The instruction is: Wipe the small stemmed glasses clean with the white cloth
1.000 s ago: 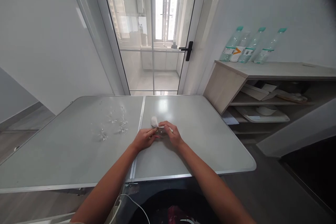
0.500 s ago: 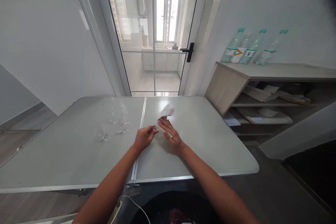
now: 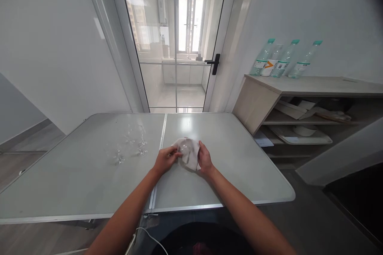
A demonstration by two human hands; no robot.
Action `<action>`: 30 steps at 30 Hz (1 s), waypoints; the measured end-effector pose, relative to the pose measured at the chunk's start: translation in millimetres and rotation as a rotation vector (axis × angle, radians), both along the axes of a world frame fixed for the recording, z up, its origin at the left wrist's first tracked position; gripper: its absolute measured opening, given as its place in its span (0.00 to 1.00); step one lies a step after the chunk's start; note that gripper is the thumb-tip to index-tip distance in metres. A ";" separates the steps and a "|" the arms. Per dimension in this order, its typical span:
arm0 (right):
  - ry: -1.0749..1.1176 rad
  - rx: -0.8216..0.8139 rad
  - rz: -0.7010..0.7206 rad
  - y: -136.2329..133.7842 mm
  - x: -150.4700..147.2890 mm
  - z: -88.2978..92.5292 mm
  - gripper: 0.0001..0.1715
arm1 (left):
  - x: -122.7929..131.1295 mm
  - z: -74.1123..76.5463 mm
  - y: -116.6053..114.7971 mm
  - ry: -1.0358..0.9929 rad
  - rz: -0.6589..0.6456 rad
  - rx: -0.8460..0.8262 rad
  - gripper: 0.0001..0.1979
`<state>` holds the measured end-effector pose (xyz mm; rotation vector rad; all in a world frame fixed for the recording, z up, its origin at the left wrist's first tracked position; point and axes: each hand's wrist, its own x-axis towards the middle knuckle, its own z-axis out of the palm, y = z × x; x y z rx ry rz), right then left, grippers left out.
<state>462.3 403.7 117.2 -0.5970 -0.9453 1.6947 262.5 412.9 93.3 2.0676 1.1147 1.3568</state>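
Glasses (image 3: 141,148) stand on the table (image 3: 233,175), left of the cloth (image 3: 193,160). Behind is a door (image 3: 176,95). Right, bottles (image 3: 281,66) top a cabinet (image 3: 259,103).

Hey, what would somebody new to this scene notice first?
Probably the white cloth between the left hand and right hand over the table, with a clear rounded object against it. Next might be the teal-capped bottles on the cabinet at right, then the see-through pieces on the table's left half.

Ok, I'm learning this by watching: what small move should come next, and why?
Probably fold the cloth over the glass with the right grip: it has the cloth's edge, the left grip holds the glass, and the cloth shows behind the glass, whose facing side is uncovered.
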 end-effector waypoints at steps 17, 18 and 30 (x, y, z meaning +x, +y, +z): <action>-0.296 0.311 -0.133 4.3 -10.7 -13.1 0.33 | 9.8 2.1 3.8 0.117 -0.158 -0.170 0.15; -0.313 0.308 -0.126 6.0 -10.3 -15.1 0.33 | 9.5 1.7 4.0 0.140 -0.138 -0.172 0.16; -0.387 0.262 -0.018 16.4 -3.7 -21.9 0.27 | 3.6 5.1 4.8 -0.015 0.107 -0.089 0.21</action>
